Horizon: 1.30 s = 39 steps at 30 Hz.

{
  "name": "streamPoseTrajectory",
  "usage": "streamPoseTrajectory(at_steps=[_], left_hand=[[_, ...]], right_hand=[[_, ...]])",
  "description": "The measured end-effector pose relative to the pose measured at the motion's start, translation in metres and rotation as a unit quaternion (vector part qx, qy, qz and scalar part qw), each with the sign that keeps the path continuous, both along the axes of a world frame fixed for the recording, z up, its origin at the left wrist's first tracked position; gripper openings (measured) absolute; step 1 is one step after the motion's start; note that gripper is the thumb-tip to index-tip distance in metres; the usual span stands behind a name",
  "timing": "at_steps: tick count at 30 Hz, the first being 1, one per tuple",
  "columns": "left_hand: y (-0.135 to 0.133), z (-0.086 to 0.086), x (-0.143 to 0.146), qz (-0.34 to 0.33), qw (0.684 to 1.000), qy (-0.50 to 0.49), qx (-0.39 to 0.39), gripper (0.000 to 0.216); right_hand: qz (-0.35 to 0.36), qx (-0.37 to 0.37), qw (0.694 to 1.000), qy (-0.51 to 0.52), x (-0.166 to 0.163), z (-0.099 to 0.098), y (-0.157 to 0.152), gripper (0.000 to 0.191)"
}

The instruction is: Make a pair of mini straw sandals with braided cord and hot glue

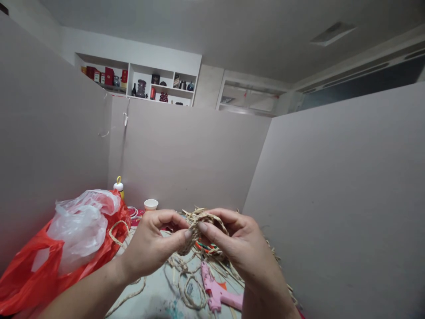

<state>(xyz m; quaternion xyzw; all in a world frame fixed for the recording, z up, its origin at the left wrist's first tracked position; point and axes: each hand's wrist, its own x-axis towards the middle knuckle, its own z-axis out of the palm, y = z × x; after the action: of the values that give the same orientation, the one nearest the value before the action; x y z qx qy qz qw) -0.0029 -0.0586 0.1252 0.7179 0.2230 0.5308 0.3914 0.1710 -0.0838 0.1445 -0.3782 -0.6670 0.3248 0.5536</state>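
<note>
Between my two hands, above the table, is a small curved piece of braided straw (190, 243). My left hand (155, 243) pinches its left side between thumb and fingers. On the other side my right hand (230, 232) grips it, thumb in front and fingers behind. Both thumb tips are close together on the braid. Below lie loops of loose straw braid (192, 299) and a pink glue gun (214, 290). Part of the glue gun is hidden by my right forearm.
Red and clear plastic bags (79, 230) are heaped on the left. Behind them stand a bottle with a yellow loop (118, 186) and a paper cup (151, 204). Loose straw strands lie beyond my hands. Grey partition panels (186, 155) enclose the table (159, 292) on three sides.
</note>
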Motion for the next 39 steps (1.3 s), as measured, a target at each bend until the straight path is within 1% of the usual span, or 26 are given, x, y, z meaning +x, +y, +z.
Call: streamPoseTrajectory(at_steps=[3, 5, 8, 11, 13, 15, 16, 18, 21, 23, 25, 28, 31, 35, 39], left_hand=[[0.001, -0.001, 0.001, 0.022, 0.999, 0.001, 0.027, 0.011], [0.001, 0.001, 0.000, 0.017, 0.999, 0.006, 0.028, 0.011], [0.002, 0.005, -0.005, -0.018, 1.000, 0.007, 0.010, 0.017], [0.004, 0.005, -0.008, -0.055, 0.998, 0.017, -0.033, 0.022], [0.006, 0.002, -0.007, -0.093, 0.992, 0.034, -0.076, 0.020], [0.009, -0.004, -0.005, -0.136, 0.984, 0.028, -0.109, 0.018], [0.011, -0.006, -0.003, -0.153, 0.981, 0.016, -0.118, 0.019], [0.014, -0.009, -0.001, -0.171, 0.977, -0.008, -0.127, 0.022], [0.016, -0.010, 0.000, -0.177, 0.974, -0.027, -0.137, 0.024], [0.016, -0.009, 0.000, -0.180, 0.973, -0.031, -0.144, 0.025], [0.017, -0.007, -0.002, -0.183, 0.972, -0.015, -0.145, 0.026], [0.018, 0.000, -0.007, -0.187, 0.974, 0.026, -0.129, 0.028], [0.018, 0.005, -0.011, -0.193, 0.972, 0.023, -0.130, 0.032], [0.019, 0.003, -0.011, -0.185, 0.968, -0.002, -0.170, 0.039], [0.022, 0.001, -0.009, -0.179, 0.970, 0.011, -0.165, 0.037]], right_hand=[[-0.007, -0.006, 1.000, 0.006, 0.001, 0.002, -0.001, 0.012], [-0.004, -0.015, 1.000, 0.005, 0.003, 0.003, -0.002, 0.012], [0.007, -0.025, 1.000, 0.011, 0.005, 0.004, -0.004, 0.013], [0.012, -0.015, 1.000, 0.010, 0.004, 0.004, -0.004, 0.012], [0.010, -0.003, 1.000, 0.002, 0.003, 0.004, -0.002, 0.009], [0.017, -0.001, 1.000, 0.002, 0.003, 0.003, -0.001, 0.005], [0.026, -0.004, 1.000, 0.009, 0.003, 0.003, -0.001, 0.006], [0.047, -0.007, 0.998, 0.032, 0.004, 0.002, -0.001, 0.015], [0.055, -0.009, 0.996, 0.067, 0.006, 0.002, -0.001, 0.024], [0.058, -0.015, 0.995, 0.081, 0.006, 0.001, -0.001, 0.023], [0.068, -0.018, 0.994, 0.086, 0.006, 0.001, 0.000, 0.017], [0.080, -0.018, 0.993, 0.081, 0.005, 0.002, 0.000, 0.010], [0.080, -0.021, 0.994, 0.071, 0.003, 0.002, 0.000, 0.009], [0.071, -0.017, 0.997, 0.041, 0.000, -0.001, 0.002, 0.009], [0.058, -0.022, 0.998, 0.020, -0.001, -0.003, 0.007, 0.011]])
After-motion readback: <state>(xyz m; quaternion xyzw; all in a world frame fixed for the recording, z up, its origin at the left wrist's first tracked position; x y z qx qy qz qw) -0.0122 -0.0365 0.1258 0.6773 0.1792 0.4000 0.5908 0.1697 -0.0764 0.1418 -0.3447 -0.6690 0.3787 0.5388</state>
